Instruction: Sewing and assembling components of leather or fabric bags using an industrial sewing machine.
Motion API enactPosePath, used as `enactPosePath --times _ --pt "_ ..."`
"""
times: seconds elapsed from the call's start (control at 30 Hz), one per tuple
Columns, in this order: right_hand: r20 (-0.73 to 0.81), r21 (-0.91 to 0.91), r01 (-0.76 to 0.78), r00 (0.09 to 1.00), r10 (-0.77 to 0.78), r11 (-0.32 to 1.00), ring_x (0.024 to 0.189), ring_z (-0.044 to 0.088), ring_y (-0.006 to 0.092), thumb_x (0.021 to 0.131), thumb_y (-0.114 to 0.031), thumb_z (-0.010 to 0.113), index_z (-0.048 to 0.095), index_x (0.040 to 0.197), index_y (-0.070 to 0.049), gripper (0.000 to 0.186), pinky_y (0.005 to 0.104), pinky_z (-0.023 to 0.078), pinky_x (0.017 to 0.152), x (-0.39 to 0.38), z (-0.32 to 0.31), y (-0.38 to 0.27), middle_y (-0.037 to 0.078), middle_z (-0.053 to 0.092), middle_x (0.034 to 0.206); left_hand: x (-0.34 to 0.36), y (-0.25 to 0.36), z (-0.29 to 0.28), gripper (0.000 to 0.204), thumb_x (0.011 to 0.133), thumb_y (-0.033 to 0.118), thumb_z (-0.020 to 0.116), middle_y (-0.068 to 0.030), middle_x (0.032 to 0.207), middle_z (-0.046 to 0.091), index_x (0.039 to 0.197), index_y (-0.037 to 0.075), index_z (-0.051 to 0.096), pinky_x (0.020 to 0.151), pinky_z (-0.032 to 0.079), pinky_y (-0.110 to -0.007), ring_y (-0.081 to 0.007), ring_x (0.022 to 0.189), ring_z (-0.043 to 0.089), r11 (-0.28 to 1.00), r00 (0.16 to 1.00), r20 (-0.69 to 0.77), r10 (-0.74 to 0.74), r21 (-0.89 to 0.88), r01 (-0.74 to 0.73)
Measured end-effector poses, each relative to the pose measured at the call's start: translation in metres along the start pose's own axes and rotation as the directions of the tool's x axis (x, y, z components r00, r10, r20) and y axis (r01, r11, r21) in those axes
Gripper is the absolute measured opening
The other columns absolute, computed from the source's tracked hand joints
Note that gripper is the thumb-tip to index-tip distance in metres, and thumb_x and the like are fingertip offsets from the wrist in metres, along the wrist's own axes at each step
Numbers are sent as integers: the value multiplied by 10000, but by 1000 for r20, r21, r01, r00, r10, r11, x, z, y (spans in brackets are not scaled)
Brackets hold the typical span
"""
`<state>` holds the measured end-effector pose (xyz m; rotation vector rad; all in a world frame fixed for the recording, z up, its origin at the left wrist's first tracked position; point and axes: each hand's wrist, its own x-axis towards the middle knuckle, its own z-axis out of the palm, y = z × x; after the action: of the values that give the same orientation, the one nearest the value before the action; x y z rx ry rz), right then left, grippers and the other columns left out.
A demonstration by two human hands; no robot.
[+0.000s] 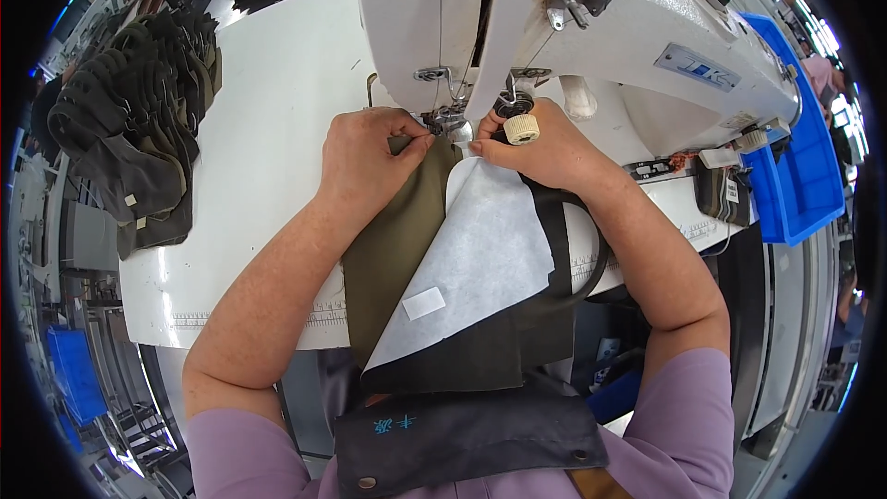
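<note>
Under the presser foot (459,129) of a white sewing machine (420,28) lies the top end of an olive-green fabric piece (393,240). A white backing piece (490,231) with a small blank label (424,303) rests over it and over darker cloth (462,360). My left hand (370,152) pinches the olive fabric just left of the foot. My right hand (540,143) grips the white backing's top corner close to the foot; its fingertips are partly hidden behind a cream knob (521,129). The cloth hangs over the table's front edge toward me.
A thick stack of dark green cut pieces (129,129) sits at the table's left. Blue bins (795,166) stand along the right side. A small dark pouch-like item (722,192) lies near the machine's right end. A ruler scale (323,314) runs along the front edge.
</note>
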<state>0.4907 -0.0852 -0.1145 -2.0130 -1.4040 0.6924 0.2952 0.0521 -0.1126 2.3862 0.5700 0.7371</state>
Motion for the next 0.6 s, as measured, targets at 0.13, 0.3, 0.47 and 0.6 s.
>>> enactPosePath --times 0.13,0.3,0.47,0.6 --pt "68 38 -16 998 14 999 879 706 282 843 -352 758 708 1046 -23 390 364 536 781 -1 -7 -13 161 729 942 2 -4 1 97 794 103 781 -82 758 727 865 37 785 577 498 -303 -175 591 624 997 997 28 -72 -9 72" --pt "8 -36 30 1000 -30 999 877 704 273 814 -299 758 709 1032 -26 352 356 542 795 1 -6 -6 151 727 947 4 -12 9 88 797 133 777 -68 813 751 845 59 784 604 533 -329 -206 618 665 994 997 9 -82 -69 82" --pt "-9 -11 65 998 -66 998 880 703 269 800 -298 763 704 1024 -23 359 359 544 803 5 -5 0 149 723 940 5 -13 9 111 797 134 782 -81 809 752 856 39 785 616 544 -327 -208 631 677 996 997 3 -78 -41 78" --pt "-23 -2 73 997 -73 997 890 702 261 800 -297 765 702 1028 -18 366 358 542 807 7 -3 6 145 720 943 4 -6 5 116 803 142 780 -78 801 749 862 42 785 639 552 -321 -210 661 694 989 990 4 -140 -36 140"
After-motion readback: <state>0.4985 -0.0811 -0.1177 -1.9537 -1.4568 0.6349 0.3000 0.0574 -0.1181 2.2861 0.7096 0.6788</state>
